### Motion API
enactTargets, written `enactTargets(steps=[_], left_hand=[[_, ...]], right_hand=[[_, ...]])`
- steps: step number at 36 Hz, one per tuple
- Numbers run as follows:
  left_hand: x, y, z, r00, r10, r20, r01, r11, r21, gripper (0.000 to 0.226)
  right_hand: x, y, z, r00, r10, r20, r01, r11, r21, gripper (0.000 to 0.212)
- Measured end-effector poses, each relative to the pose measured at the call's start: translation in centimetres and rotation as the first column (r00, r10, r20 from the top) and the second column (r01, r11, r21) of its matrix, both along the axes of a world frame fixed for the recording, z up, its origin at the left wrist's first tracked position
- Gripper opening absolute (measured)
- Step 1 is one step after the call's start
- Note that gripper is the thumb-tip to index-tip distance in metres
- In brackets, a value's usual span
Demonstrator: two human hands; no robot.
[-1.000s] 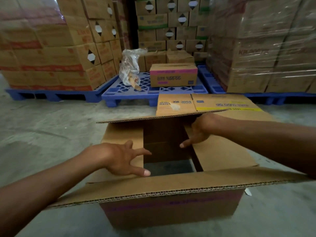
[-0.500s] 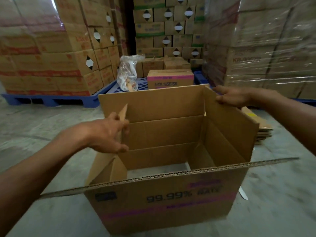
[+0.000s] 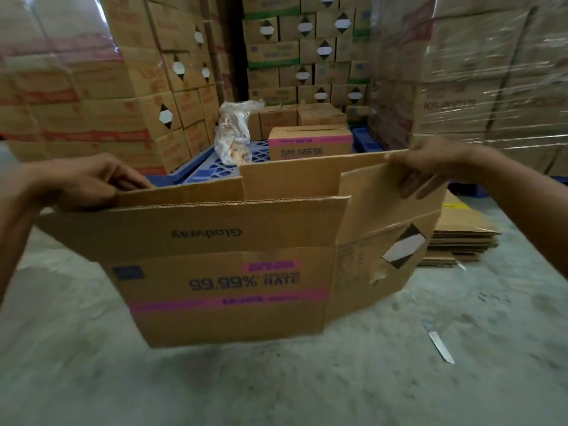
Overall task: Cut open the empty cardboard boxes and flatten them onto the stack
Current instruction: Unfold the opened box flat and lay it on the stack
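Note:
An opened brown cardboard box point(image 3: 227, 272) with a pink stripe and "99.99% RATE" print hangs in front of me above the concrete floor, its panels partly folded together. My left hand point(image 3: 89, 179) grips the top edge of its left flap. My right hand point(image 3: 430, 167) grips the top of the right side panel, fingers over the edge. The stack of flattened cardboard point(image 3: 461, 238) lies on the floor to the right, partly hidden behind the box. A small knife blade point(image 3: 441, 346) lies on the floor at lower right.
A blue pallet point(image 3: 212, 167) behind the box carries a pink-striped closed box point(image 3: 310, 142) and a clear plastic bag point(image 3: 235, 130). Tall stacks of cartons stand left point(image 3: 92, 96), behind and, shrink-wrapped, right point(image 3: 479, 72). Grey concrete floor point(image 3: 276, 385) lies below.
The box has been lifted off the floor and its sides pushed together from an open square shape. Both hands rose with it, now holding its top edges.

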State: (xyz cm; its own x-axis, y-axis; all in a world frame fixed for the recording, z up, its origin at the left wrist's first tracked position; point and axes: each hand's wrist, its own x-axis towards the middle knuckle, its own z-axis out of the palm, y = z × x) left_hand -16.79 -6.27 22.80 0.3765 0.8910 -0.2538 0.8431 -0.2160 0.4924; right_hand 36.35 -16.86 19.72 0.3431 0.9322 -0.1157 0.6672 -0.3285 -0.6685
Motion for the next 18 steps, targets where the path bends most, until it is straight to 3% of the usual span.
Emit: enactTargets(steps=[2,4,6,9,11,15,18], left_hand=[[-0.3,1.0,-0.7,1.0,0.01,-0.024,-0.007,0.994,0.112,0.058],[0.0,1.7,-1.9,0.998,0.016,-0.058,-0.003,0.975,0.221,0.059],[0.5,2.3,-3.3,0.997,0.049,-0.052,-0.032,0.959,0.28,0.054],[0.5,3.2,-4.7,0.996,0.084,0.004,-0.081,0.935,0.346,0.058],[0.3,3.7,-5.2,0.994,0.103,0.044,-0.112,0.929,0.352,0.058],[0.3,2.3,-6.2,0.986,0.044,0.158,-0.107,0.904,0.415,0.039],[1.0,0.3,-7.4,0.985,-0.074,0.156,-0.01,0.876,0.483,0.023]], right_hand=[[-0.9,0.2,0.0,0.99,0.065,0.128,-0.057,0.996,-0.066,0.067],[-1.8,0.5,-0.7,0.907,0.122,0.403,-0.099,0.992,-0.076,0.088],[-2.6,0.9,-2.1,0.752,0.132,0.646,-0.119,0.991,-0.064,0.099],[-3.4,1.5,-3.9,0.502,0.006,0.865,-0.138,0.988,0.073,0.103],[-3.7,2.4,-4.4,0.414,-0.035,0.909,-0.248,0.957,0.15,0.107],[-5.2,3.9,-3.2,0.528,0.202,0.825,-0.4,0.916,0.031,0.091],[-6.5,4.2,-2.4,0.375,0.219,0.901,-0.413,0.909,-0.049,0.057]])
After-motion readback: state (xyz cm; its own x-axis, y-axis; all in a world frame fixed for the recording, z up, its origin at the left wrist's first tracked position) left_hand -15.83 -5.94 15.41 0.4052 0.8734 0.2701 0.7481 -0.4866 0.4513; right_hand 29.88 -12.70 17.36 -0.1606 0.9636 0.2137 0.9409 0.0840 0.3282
